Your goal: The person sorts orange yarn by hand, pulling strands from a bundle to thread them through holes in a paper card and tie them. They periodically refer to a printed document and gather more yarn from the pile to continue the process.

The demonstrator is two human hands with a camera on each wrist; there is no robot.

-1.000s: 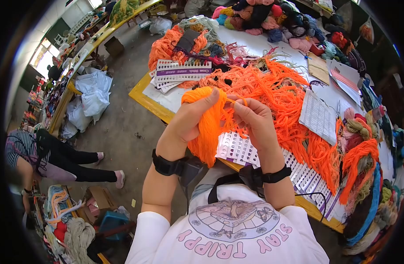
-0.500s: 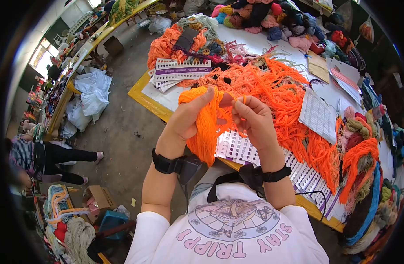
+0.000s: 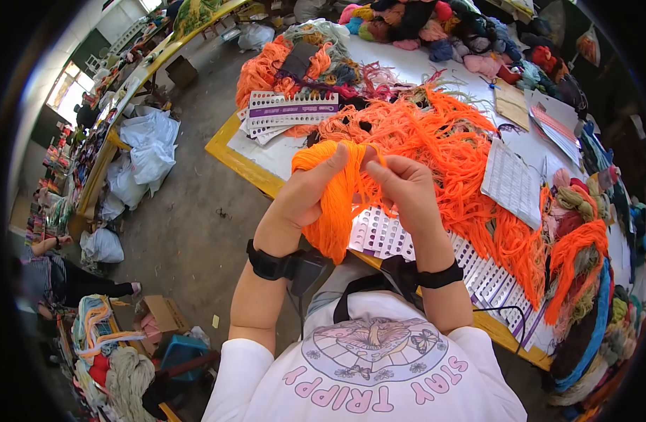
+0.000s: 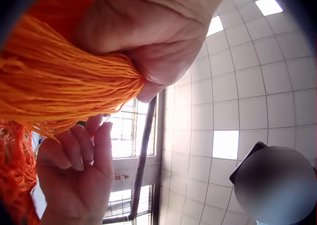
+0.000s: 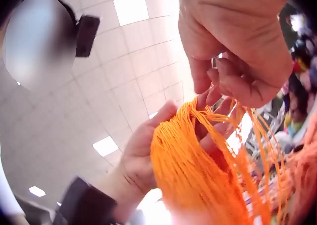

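My left hand (image 3: pixel 305 193) grips a thick hank of bright orange yarn (image 3: pixel 331 221), thumb lying over its top, with the strands hanging down in a bundle. Just right of it, my right hand (image 3: pixel 407 186) has thumb and forefinger pinched together on orange strands at the hank's upper end. In the right wrist view, the gathered top of the hank (image 5: pixel 185 155) sits in the left hand (image 5: pixel 138 153), and loose strands trail beneath the curled fingers of the right hand (image 5: pixel 237 46). The left wrist view shows the folded strand ends (image 4: pixel 114 76) beneath the left hand.
A tangled heap of orange yarn (image 3: pixel 442 155) covers much of the yellow-edged table (image 3: pixel 249 169). Punched cards (image 3: pixel 386 235) lie along the near edge; more cards (image 3: pixel 291 107) lie at the left. A printed sheet (image 3: pixel 511 184) rests on the heap. Another person (image 3: pixel 77 281) is at far left.
My right fingertips have come in closer to the hank after holding a strand drawn out to the right. My left hand keeps its grip. The background person has moved farther left.
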